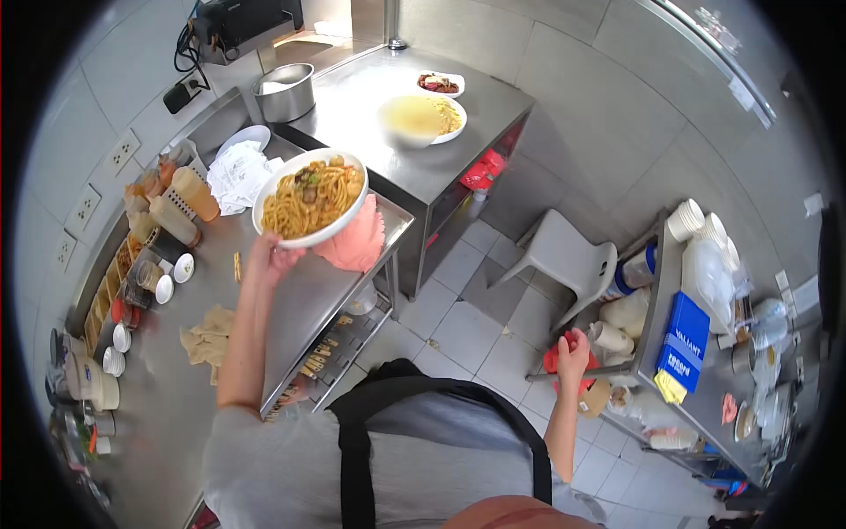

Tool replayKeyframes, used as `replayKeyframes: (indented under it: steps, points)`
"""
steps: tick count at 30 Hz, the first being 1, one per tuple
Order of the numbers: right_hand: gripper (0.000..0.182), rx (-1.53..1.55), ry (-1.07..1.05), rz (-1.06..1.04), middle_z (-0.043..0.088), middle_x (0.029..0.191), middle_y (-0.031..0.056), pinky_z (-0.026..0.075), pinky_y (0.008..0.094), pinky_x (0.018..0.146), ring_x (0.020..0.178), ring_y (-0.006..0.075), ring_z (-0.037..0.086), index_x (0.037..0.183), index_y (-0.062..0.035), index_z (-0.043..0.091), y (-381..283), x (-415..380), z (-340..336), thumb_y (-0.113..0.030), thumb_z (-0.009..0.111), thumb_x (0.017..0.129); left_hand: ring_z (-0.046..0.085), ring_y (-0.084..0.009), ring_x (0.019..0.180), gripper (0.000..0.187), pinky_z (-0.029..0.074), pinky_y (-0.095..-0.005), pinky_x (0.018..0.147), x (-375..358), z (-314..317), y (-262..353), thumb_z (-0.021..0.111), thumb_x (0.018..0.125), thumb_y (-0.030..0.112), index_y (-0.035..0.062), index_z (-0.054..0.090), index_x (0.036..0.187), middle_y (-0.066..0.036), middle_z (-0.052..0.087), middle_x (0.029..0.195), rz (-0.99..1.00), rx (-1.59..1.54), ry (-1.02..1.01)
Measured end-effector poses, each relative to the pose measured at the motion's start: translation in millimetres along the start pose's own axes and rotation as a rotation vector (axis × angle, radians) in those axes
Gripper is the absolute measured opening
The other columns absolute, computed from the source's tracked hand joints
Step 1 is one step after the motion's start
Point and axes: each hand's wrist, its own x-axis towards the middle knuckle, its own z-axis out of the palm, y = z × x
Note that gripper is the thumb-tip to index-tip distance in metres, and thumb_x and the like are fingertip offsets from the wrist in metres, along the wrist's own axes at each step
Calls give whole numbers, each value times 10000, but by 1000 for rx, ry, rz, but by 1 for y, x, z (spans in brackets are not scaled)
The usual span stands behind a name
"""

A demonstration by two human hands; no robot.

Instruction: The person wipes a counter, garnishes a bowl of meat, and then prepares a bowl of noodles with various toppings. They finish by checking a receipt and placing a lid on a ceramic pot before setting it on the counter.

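In my left hand (280, 253) I grip the rim of a white plate (258, 214), my fingers at its lower left edge. Brown sauced noodles (308, 201) with vegetables and other pieces fill it. The plate is held over the steel counter, above a pink cloth or bag (357, 242) that it partly covers. My right hand (574, 354) hangs low on the other side, beside the shelf unit. Its fingers are curled in and I see nothing in them. A red plastic bag (555, 360) shows behind that hand.
A steel table (352, 97) ahead bears a white plate of food (454, 130), partly blurred, and a smaller dish (441, 84). Sauce bottles (176, 220), receipts (242, 176) and a cloth (209, 339) lie left. A grey chair (568, 256) and blue record book (683, 344) are right.
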Motion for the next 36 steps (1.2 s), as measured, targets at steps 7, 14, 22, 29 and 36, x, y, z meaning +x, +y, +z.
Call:
replayKeyframes:
  steps: [7,14,22,29,36]
  points:
    - [329,124,-169,70,584,1032,115,464,287,754,805,149,581,1109,-22,550,12,75,36,-113,611,799,646,-336,588,431,583,-326,472,129,52,5,426,697,78,-164,418,1053,-283,613,803,74,10,110]
    - [249,266,-402,-65,609,957,62,457,255,762,854,122,575,1051,-15,575,-57,199,116,-112,598,822,651,-348,646,394,584,-355,516,252,70,5,451,700,60,-139,442,1039,-266,616,841,141,-9,134]
    - [293,423,-722,-274,626,1031,120,480,312,800,927,195,611,1102,-41,562,-193,323,217,-166,581,838,642,-311,760,437,586,-372,600,334,115,8,493,747,36,13,398,1173,-191,575,1020,225,-47,95]
    - [472,600,-1050,-428,533,1223,179,406,315,935,1101,227,532,1300,7,401,-262,385,295,-100,501,851,644,-262,609,503,557,-332,500,308,179,-20,491,919,297,116,227,1307,-212,607,912,-17,293,95]
    - [333,415,-1043,-1060,596,1099,150,452,351,859,1010,269,565,1097,-17,589,-317,528,318,-129,558,785,657,-294,619,363,583,-320,493,264,256,-89,432,899,145,53,317,1231,-225,613,880,51,87,112]
